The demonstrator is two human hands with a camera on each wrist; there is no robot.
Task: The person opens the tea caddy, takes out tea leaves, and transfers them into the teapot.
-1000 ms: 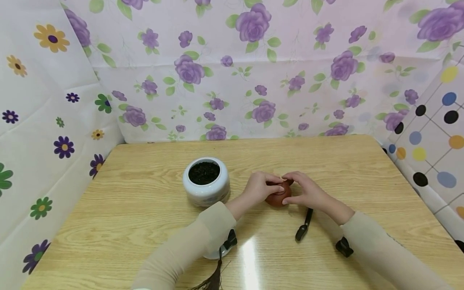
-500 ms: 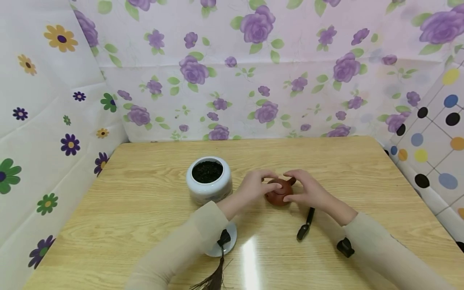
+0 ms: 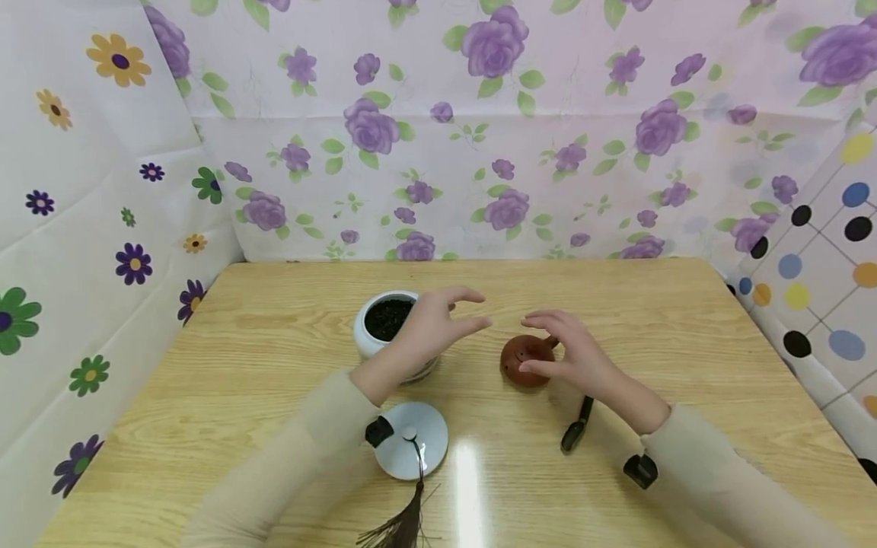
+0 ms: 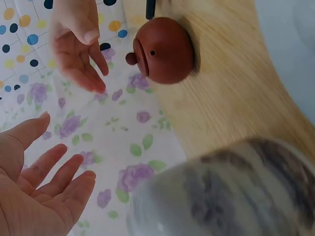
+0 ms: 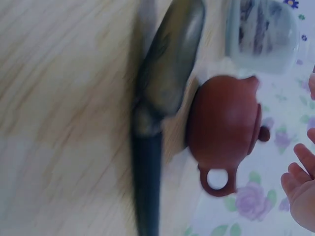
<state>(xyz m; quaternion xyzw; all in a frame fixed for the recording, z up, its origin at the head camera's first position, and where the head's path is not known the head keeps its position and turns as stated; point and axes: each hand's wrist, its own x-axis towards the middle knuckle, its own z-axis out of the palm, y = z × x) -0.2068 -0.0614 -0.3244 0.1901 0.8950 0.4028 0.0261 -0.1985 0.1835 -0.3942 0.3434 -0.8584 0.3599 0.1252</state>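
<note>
A reddish-brown clay teapot (image 3: 510, 367) stands on the table with its knobbed lid on; its loop handle shows in the right wrist view. My right hand (image 3: 574, 356) hovers over its right side, fingers loosely bent and holding nothing. To the left, my left hand (image 3: 433, 326) hangs in the air with thumb and fingers spread, hiding part of a white porcelain jar (image 3: 366, 336). Dark loose tea leaves (image 3: 387, 318) fill the jar. In the left wrist view the teapot (image 4: 170, 51) sits apart from both hands.
A round white jar lid (image 3: 433, 438) with a dark tassel (image 3: 409, 521) lies near the left forearm. A dark tea scoop (image 3: 574, 434) lies right of the teapot. Flowered cloth (image 3: 438, 183) hangs behind the wooden table (image 3: 274, 411).
My left hand has drawn back left from the teapot's lid toward the jar, holding nothing. My right hand has lifted slightly but stays by the teapot. The jar lid shows more fully.
</note>
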